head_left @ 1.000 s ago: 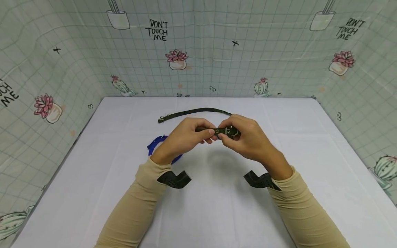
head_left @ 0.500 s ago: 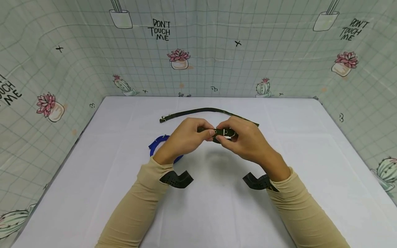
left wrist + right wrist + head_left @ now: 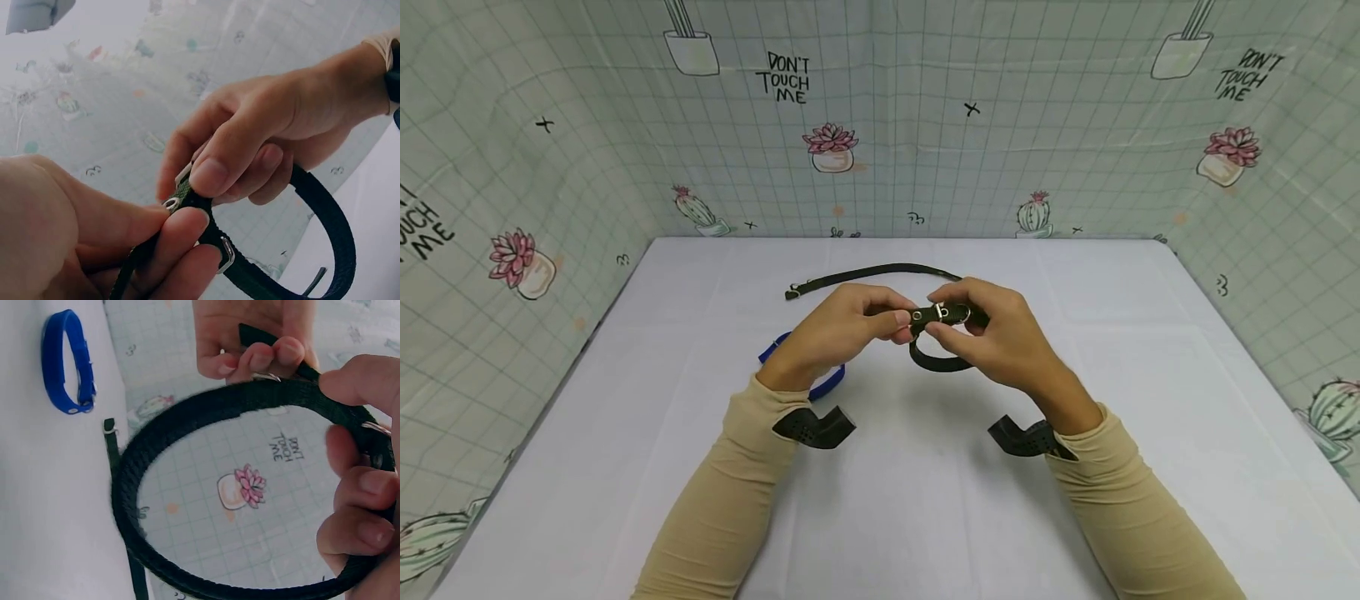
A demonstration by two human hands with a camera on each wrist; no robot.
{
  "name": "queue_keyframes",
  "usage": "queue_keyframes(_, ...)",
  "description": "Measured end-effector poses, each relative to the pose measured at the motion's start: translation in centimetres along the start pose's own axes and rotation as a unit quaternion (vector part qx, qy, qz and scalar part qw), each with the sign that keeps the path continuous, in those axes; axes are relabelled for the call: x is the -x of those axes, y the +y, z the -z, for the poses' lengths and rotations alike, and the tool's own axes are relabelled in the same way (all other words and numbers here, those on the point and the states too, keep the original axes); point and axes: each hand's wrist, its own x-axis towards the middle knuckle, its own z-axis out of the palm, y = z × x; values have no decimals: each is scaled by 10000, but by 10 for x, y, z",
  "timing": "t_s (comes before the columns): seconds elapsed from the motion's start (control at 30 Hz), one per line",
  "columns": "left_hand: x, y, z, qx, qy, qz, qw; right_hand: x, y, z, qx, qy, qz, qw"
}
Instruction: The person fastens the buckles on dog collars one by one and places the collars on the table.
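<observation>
Both hands are raised above the white bench (image 3: 925, 500), meeting at the buckle end of a dark green woven collar strap with metal buckle (image 3: 942, 315), which is bent into a closed loop hanging below the fingers. The left hand (image 3: 842, 329) pinches the strap's free end between thumb and fingertips (image 3: 187, 228), just beside the buckle; this grip appears suited to feeding the strap through. The right hand (image 3: 996, 333) has its fingers curled round the buckle section, thumb (image 3: 219, 169) pressed on top, apparently steadying the metal frame. A second dark strap (image 3: 868, 273) lies flat on the bench beyond the hands, apart from them. A blue looped collar (image 3: 65, 362) lies on the bench beneath the left wrist, untouched.
</observation>
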Motion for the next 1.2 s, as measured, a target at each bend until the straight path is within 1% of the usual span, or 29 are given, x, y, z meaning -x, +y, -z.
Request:
queue_keyframes(0.13, 0, 0, 2, -220, -117, 24, 9997, -1, 1, 0, -17, 53, 377, 9993)
queue_keyframes(0.2, -1, 1, 1, -208, -148, -34, 9997, -1, 0, 2, -62, 68, 439, 9990)
queue_keyframes(0.27, -1, 1, -1, -65, -160, -105, 9998, 0, -1, 3, -140, 48, 410, 9990)
queue_keyframes(0.4, -1, 2, -5, 178, -63, -287, 9994, 1, -1, 5, -225, 2, 336, 9992)
queue_keyframes(0.57, 1, 3, -6, 221, 72, -405, 9989, 1, -1, 5, -231, -39, 316, 9992)
queue_keyframes(0.67, 3, 3, -5, 40, 155, -500, 9986, 1, -2, 5, -238, -86, 318, 9992)
queue_keyframes(0.8, 5, 6, -6, -399, 318, -584, 9970, 0, -3, 4, -276, -114, 275, 9992)
queue_keyframes(0.93, 7, 10, -9, -966, 508, -645, 9919, -1, -3, 4, -310, -108, 237, 9992)
queue_keyframes(1.03, 7, 12, -12, -1267, 673, -637, 9876, -1, -4, 3, -276, -85, 231, 9993)
queue_keyframes(1.13, 7, 11, -12, -1215, 713, -610, 9881, 0, -5, 2, -280, -84, 224, 9993)
queue_keyframes(1.2, 6, 9, -11, -965, 605, -586, 9918, 0, -6, 1, -322, -96, 222, 9992)
